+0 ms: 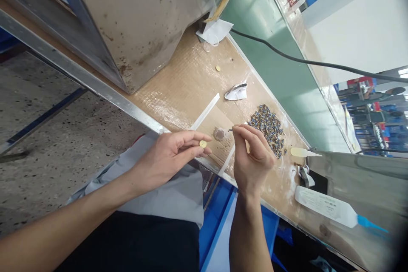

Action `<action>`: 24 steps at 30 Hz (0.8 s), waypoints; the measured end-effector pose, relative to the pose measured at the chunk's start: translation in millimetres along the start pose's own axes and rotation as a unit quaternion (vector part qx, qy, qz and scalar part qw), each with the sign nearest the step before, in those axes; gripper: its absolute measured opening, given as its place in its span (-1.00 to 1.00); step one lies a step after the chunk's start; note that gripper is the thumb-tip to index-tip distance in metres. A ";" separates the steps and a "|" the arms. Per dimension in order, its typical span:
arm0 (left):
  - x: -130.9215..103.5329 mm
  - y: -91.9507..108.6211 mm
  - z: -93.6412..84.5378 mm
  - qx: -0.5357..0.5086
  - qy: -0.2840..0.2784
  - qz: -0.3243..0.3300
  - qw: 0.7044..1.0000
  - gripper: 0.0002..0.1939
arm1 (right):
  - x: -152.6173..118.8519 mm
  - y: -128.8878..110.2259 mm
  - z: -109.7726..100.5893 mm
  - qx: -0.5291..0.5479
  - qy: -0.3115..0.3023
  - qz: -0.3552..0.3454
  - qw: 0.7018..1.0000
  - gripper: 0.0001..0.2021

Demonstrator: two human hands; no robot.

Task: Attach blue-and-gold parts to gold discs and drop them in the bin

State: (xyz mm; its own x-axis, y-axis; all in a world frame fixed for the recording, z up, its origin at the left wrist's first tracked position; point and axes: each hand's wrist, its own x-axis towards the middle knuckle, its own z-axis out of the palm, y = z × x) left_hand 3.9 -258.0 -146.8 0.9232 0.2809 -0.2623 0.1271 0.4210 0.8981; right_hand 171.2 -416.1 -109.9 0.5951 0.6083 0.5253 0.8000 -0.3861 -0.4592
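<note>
My left hand (174, 151) is closed, pinching a small round yellow disc (203, 144) between thumb and fingers just over the bench's front edge. My right hand (255, 157) is closed in a pinch around a thin tool with a dark tip (230, 130); most of it is hidden by the fingers, so its kind is unclear. That tip points left at a small clear round container (219, 134) on the bench. Tiny light-coloured pieces (225, 147) lie scattered close to the container. Beyond my right hand rests a heap of small blue, gold and dark metallic parts (269, 125).
A large stained metal box (140, 21) stands at the left of the cardboard-covered bench (178, 89). Crumpled white material (236, 92) and another yellow disc (218, 68) lie farther back. To the right are a small dropper bottle (299, 152) and a large blue-tipped bottle (325, 206).
</note>
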 end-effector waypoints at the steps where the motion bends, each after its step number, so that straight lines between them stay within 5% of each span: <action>1: 0.1 -0.3 -0.1 -0.002 0.000 0.001 1.000 -0.65 | -0.1 -0.4 -0.1 0.002 -0.002 0.002 1.000 -0.82; 24: -0.1 -2.5 0.0 0.019 0.000 -0.009 1.000 -0.62 | -9.7 1.3 -7.0 -0.019 0.016 0.019 1.000 -0.85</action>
State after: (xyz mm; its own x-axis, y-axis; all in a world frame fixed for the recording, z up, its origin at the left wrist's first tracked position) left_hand 3.5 -259.1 -149.0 0.9203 0.2738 -0.2796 0.1582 0.3930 0.9058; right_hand 167.0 -427.4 -110.6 0.6261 0.5707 0.5313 0.7793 -0.4343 -0.4517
